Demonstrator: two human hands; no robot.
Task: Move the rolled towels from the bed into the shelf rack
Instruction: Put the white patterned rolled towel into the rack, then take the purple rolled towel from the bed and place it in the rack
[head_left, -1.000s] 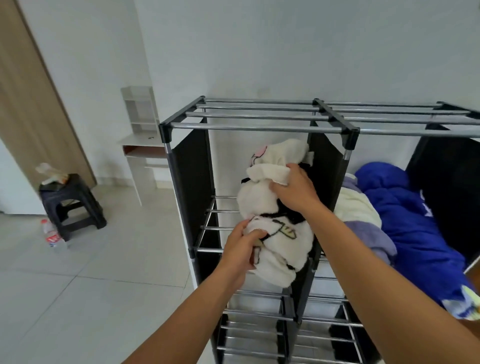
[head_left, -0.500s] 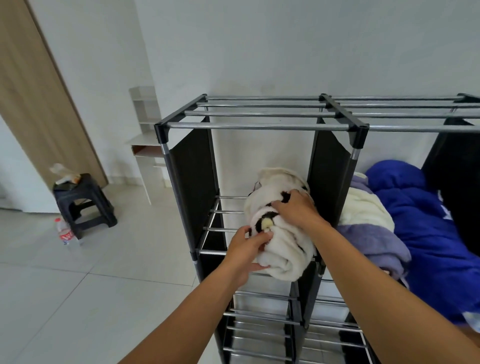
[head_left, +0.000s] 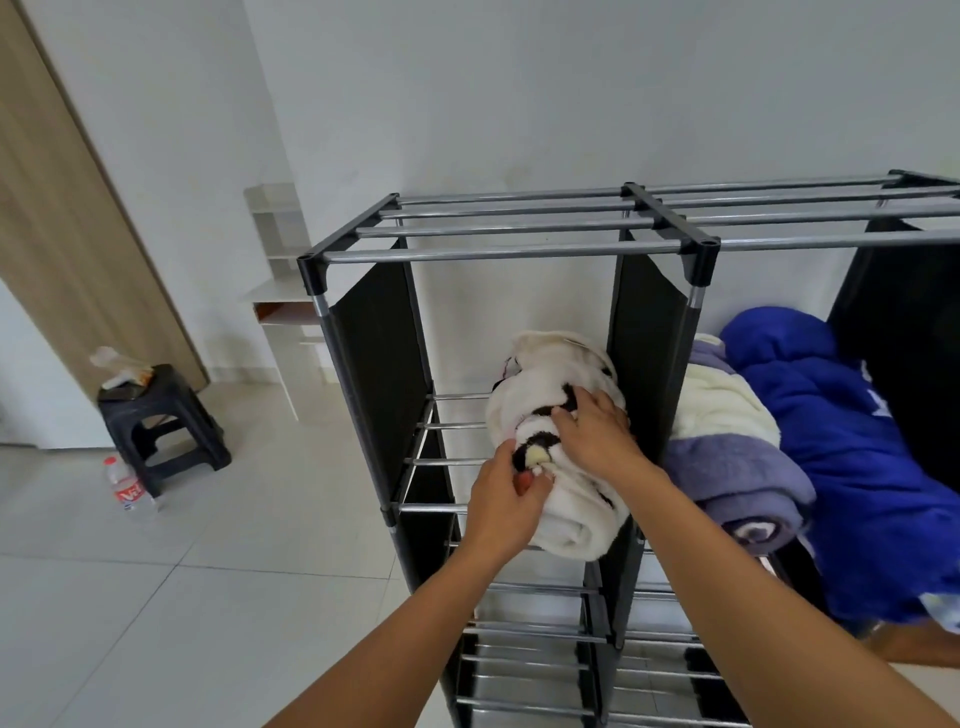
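Towel work is going on at the metal shelf rack (head_left: 524, 254), a frame of chrome bars and black fabric side panels that stands against the white wall. A rolled white towel with black patches (head_left: 566, 452) lies on the bars of the upper left compartment, its length running from front to back, hard against the black divider panel (head_left: 647, 338) at 3 o'clock. The left hand (head_left: 506, 501) grips the roll's near end, thumb and fingers curled into the fluffy cloth beside a black and yellow patch. The right hand (head_left: 595, 434) lies on top of the roll with its fingers spread flat, pressing down.

Past the divider, in the next compartment at 3 o'clock from the white roll, sits a rolled cream and lavender towel (head_left: 727, 452), and just beside that, further to 3 o'clock, a bulky blue blanket (head_left: 841, 441) that spills over the front bar.

Away at 9 o'clock on the pale tiled floor stands a small black plastic stool (head_left: 161, 421) with a crumpled bag on top, and a clear water bottle (head_left: 127, 486) stands touching its front leg. A wooden door (head_left: 78, 208) leans across the 10 o'clock corner, with a small white desk (head_left: 283, 312) between it and the rack.
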